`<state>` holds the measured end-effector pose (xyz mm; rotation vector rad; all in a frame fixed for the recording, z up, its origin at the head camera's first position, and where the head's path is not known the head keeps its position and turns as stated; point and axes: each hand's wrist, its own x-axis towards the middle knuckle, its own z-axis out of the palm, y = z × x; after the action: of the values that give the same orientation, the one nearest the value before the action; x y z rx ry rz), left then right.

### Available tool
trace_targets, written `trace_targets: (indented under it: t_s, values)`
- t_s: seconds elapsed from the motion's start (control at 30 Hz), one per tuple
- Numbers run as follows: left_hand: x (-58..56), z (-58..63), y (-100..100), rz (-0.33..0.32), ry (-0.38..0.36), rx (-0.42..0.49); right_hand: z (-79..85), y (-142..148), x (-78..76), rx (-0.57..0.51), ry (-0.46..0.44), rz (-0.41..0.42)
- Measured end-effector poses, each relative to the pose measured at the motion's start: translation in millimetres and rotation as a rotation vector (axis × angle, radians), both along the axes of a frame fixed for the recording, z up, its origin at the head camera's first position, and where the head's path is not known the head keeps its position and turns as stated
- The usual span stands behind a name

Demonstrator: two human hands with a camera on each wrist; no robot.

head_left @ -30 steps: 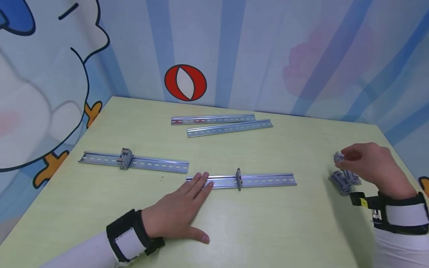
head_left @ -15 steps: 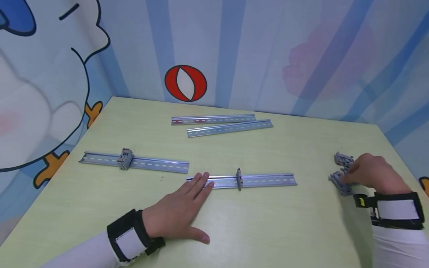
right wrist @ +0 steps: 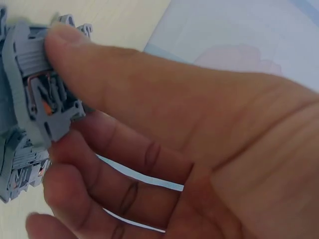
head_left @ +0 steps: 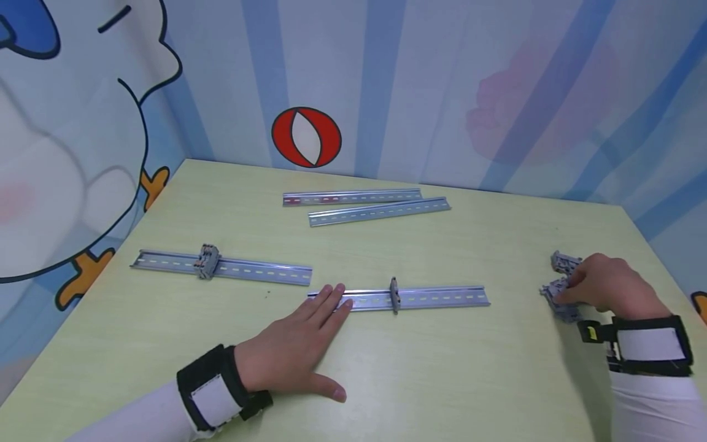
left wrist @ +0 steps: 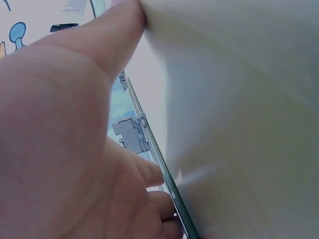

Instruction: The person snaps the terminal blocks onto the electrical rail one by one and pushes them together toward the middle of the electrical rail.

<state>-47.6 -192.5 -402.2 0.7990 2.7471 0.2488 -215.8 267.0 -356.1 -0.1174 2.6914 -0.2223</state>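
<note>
My left hand (head_left: 287, 353) lies with straight fingers across the left end of a slotted metal DIN rail (head_left: 447, 297). One thin grey terminal block (head_left: 394, 296) stands upright on that rail, right of the fingertips; the left wrist view shows a grey terminal block (left wrist: 130, 134) on the rail's side. Over at the right, my right hand (head_left: 615, 287) is at a small pile of grey terminal blocks (head_left: 564, 263). In the right wrist view, thumb and fingers pinch a terminal block (right wrist: 52, 107) with orange inside. Other blocks lie close against it, and the hand partly hides the pile.
Left of the near rail lies another DIN rail (head_left: 270, 272) carrying a cluster of grey terminal blocks (head_left: 207, 261). Two more rails, one with red marks (head_left: 353, 197) and one plain (head_left: 381, 212), lie near the back wall (head_left: 420, 92) of the table.
My right hand has come down and toward me, from above the pile's far part onto its nearer blocks, and now pinches one. The left hand and the rails stay put.
</note>
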Motion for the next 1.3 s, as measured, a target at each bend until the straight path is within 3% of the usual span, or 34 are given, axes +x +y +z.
trace_targets:
  t_s: [0.27, 0.4, 0.67, 0.9, 1.1, 1.3]
  values:
    - [-0.5, -0.6, 0.1, -0.003, 0.004, 0.000, 0.5, 1.6, 1.8, -0.042, 0.011, 0.020]
    - [-0.7, -1.1, 0.1, -0.007, 0.016, -0.002, 5.5, -3.8, 7.1, -0.090, 0.052, 0.077]
    - [-0.6, -0.4, -0.1, -0.005, 0.014, 0.004, 17.5, -25.5, 18.3, -0.127, 0.153, 0.126]
    - [0.0, 0.6, 0.2, -0.005, 0.014, 0.019, 13.7, -53.8, 24.9, -0.192, 0.218, 0.151]
    - [0.1, 0.4, -0.2, -0.006, 0.012, 0.025, 6.5, -80.0, 32.9, -0.310, 0.173, 0.152]
    - [-0.7, -0.5, 0.0, -0.004, 0.005, 0.015, -0.4, -95.6, 35.4, -0.312, 0.138, 0.163]
